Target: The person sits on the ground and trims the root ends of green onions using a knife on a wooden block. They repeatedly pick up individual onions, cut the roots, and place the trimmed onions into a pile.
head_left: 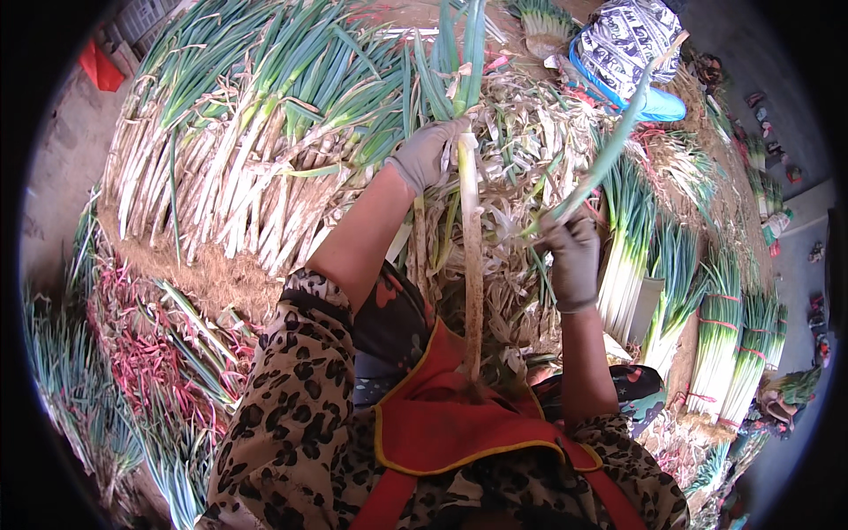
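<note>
My gloved left hand (437, 151) grips a large green onion (470, 225) just below where its green leaves fan out. The stalk hangs upright before me, its brown, soil-stained lower end reaching down to my red apron (457, 424). In my gloved right hand (573, 255) is a torn-off green onion leaf (613, 152), its dry tip pointing up and to the right. Pale stripped skins (523, 132) lie heaped behind and below both hands. A wide pile of untrimmed green onions (218, 165), roots towards me, lies left of my left hand.
Cleaned green onions (626, 245) lie at the right, beside bundles bound with red ties (719, 324). Red strips (152, 344) are strewn at the left. A person in a patterned head covering (626, 40) is at the far right, with a blue sleeve (662, 106).
</note>
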`<action>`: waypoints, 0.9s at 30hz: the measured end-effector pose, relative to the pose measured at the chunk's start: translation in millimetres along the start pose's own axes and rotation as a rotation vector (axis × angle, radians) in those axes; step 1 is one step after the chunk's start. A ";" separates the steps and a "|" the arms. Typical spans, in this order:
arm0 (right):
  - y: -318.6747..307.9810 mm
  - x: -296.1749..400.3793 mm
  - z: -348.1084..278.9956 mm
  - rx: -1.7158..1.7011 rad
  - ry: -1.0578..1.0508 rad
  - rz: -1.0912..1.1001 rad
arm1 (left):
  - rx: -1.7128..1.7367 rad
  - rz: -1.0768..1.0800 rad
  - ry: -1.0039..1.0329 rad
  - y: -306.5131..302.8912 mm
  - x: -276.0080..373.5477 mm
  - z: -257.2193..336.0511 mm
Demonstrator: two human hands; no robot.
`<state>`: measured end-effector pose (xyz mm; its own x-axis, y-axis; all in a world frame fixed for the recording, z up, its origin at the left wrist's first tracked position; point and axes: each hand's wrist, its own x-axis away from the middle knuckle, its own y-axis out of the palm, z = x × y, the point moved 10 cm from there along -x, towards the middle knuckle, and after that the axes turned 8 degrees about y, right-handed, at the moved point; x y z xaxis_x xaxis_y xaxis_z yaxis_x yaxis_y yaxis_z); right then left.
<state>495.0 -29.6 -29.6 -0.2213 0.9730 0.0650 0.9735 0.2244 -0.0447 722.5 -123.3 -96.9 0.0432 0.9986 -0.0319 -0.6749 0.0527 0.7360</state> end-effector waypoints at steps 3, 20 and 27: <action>-8.2 -2.0 79.1 0.535 0.152 -0.109 | -0.048 0.080 0.077 4.9 3.9 8.9; 36.7 62.8 83.4 -0.074 0.348 -0.288 | 0.190 -0.187 -0.072 52.4 6.8 -21.5; 28.3 39.1 29.3 -0.138 0.132 -0.167 | -0.306 -0.288 -0.180 104.6 38.4 -76.9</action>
<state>512.1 16.4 -57.5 -0.3790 0.9056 0.1904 0.9248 0.3633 0.1133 596.9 -78.7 -73.1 0.3700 0.9266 -0.0675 -0.8021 0.3553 0.4800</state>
